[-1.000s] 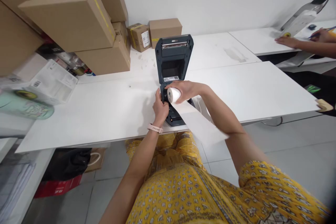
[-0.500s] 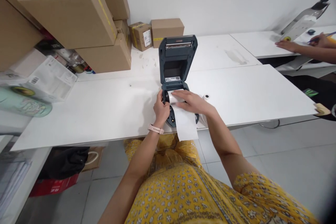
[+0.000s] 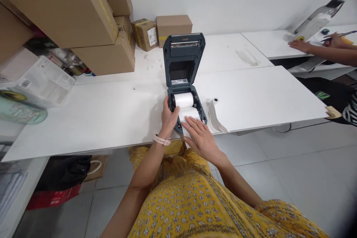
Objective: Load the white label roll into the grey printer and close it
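Note:
A dark grey label printer (image 3: 182, 56) stands at the table's front edge with its lid raised. Inside it sits a white paper roll (image 3: 184, 100) between black holders. From the roll a paper strip (image 3: 188, 112) runs forward over the printer's front. My left hand (image 3: 169, 119) grips the printer's left side, its thumb over the rim beside the strip. With fingers stretched out, my right hand (image 3: 201, 138) lies flat on the strip and hides part of it and of the printer's front. Right of the printer is a small paper roll (image 3: 213, 108), its tail unrolled toward the edge.
Cardboard boxes (image 3: 97, 59) are stacked at the left, with two smaller boxes (image 3: 174, 29) by the wall. A pale green bottle (image 3: 23, 109) lies at far left. At far right another person's hands (image 3: 299, 45) rest at the adjoining white table, one holding a pen.
My right hand has slid from the roll toward me onto the paper strip, uncovering the roll. My left hand still holds the printer's side. The view has shifted slightly.

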The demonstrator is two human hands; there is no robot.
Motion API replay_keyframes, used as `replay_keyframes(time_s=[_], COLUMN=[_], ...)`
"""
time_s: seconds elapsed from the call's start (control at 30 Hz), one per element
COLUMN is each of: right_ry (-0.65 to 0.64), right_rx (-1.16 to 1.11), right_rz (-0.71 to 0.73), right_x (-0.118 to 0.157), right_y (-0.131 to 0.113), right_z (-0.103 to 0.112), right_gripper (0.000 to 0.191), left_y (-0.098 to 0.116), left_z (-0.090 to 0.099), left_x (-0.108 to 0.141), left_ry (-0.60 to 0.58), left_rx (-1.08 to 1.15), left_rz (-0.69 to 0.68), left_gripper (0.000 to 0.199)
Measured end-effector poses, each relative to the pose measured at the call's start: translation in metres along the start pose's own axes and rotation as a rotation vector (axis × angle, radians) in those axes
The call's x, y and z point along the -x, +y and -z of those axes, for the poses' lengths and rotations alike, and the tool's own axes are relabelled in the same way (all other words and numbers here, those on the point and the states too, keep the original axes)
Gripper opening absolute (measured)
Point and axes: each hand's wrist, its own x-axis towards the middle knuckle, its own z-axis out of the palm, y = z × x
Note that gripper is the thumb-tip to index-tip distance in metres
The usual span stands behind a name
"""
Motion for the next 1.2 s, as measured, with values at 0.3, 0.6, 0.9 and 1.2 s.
replay_keyframes(time_s=[0.3,0.6,0.9,1.2], right_ry=[-0.004,-0.001,-0.386,0.444], right_rx=[0.000,0.013,-0.556,-0.399], right_rz=[0.012,-0.004,0.198,-0.007], right_x=[-0.001,0.002,0.011,-0.190], right_y=[-0.006,-0.008,0.004,0.108], right_z=[-0.002,-0.011,0.083,0.128], right_gripper=[0.063,0.053,0.034,0.069], left_y=[0.027,0.038,0.018,0.003], left_z=[0.005,0.014,0.007,-0.007], left_x=[0.027,0.016,0.065,0.103], left_ry=[-0.267,-0.693,-0.639,-0.428], left_rx=[-0.456,-0.711,-0.691,-0.764], left_rz=[-0.455,-0.573,-0.747,-0.762], left_gripper=[0.057,0.048,0.069,0.069])
